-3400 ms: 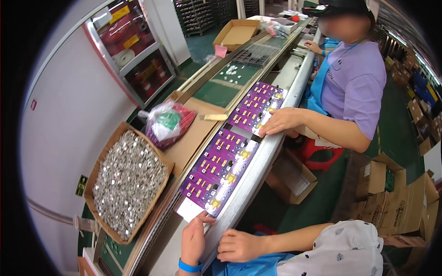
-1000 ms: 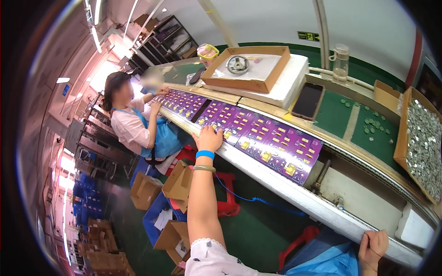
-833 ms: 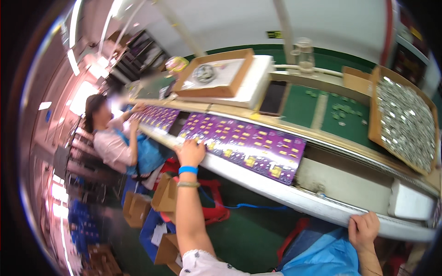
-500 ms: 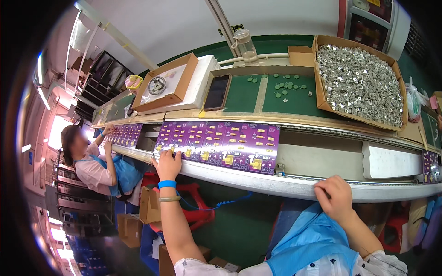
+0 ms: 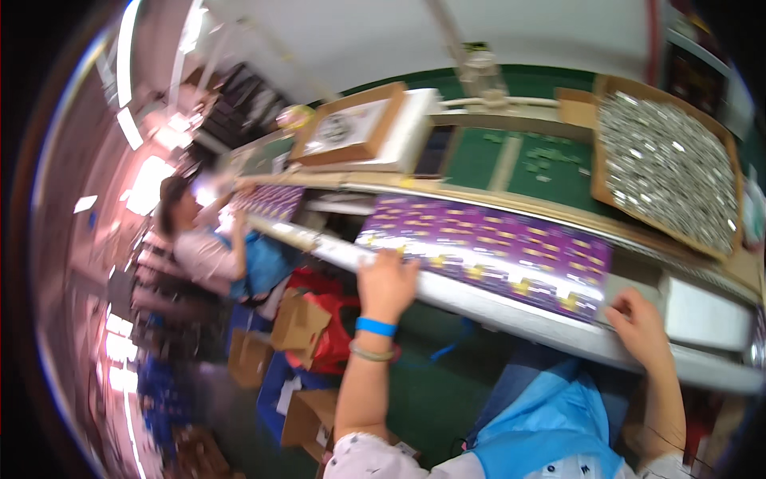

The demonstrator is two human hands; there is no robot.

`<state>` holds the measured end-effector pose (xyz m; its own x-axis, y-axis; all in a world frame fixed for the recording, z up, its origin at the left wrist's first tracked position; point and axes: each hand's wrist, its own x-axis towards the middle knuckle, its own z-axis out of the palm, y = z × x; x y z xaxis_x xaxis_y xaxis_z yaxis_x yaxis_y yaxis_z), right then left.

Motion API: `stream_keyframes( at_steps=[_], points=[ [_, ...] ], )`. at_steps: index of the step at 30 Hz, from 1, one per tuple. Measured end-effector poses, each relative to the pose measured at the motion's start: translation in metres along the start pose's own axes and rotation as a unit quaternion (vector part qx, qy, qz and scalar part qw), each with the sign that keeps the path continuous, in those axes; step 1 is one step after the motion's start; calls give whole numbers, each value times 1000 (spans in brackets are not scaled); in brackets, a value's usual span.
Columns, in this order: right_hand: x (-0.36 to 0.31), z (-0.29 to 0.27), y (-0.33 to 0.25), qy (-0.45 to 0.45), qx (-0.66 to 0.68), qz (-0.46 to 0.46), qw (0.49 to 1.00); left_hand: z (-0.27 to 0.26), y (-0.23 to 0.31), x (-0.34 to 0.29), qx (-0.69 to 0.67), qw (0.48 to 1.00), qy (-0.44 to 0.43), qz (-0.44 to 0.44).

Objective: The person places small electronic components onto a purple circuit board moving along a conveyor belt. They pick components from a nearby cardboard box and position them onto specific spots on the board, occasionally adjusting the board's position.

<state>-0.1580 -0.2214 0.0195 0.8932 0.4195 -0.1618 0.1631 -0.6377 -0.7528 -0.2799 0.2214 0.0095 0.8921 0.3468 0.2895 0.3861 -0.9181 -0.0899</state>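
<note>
A long purple circuit board (image 5: 487, 243) with rows of small yellow parts lies across the rails of a metal track. My left hand (image 5: 385, 281) rests at its near left corner, fingers laid over the edge and thumb held apart. Just past the board's near right corner is my right hand (image 5: 641, 326), over the track's front rail. Its fingers bend loosely with a gap beside the thumb, and I see nothing in them. Motion blurs the picture, so fingertip contact is not sharp.
A carton of small metal parts (image 5: 666, 172) stands behind the track at right. Green discs (image 5: 546, 156) lie on a green mat. A dark phone (image 5: 436, 150) and a shallow box (image 5: 351, 126) stand farther left. A co-worker (image 5: 211, 239) sits beside another purple board (image 5: 275, 201). A white block (image 5: 710, 313) lies within the track.
The circuit board has slid right along the track, with my left hand at its left end. Its gap to the co-worker's board has widened. The whole view has turned left.
</note>
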Motion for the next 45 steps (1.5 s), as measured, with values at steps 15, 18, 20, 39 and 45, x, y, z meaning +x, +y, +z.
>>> stream_keyframes(
  at_steps=[15, 18, 20, 39, 45],
  points=[
    [-72, -101, 101, 88, 35, 81, 992, -61, 146, -42, -94, 989, 19, 108],
    [-67, -110, 100, 70, 74, 93, 990, -47, 143, -52, -69, 993, 15, 95],
    [-69, -116, 107, 79, 89, 88, 989, -48, 148, -49, -79, 993, 8, 91],
    [-87, -123, 83, 162, -83, 118, 976, -64, 166, -47, -94, 985, -12, 145],
    [-58, -94, 14, 223, -96, -93, 966, -72, 178, -44, -181, 970, 7, 163]
  ],
)
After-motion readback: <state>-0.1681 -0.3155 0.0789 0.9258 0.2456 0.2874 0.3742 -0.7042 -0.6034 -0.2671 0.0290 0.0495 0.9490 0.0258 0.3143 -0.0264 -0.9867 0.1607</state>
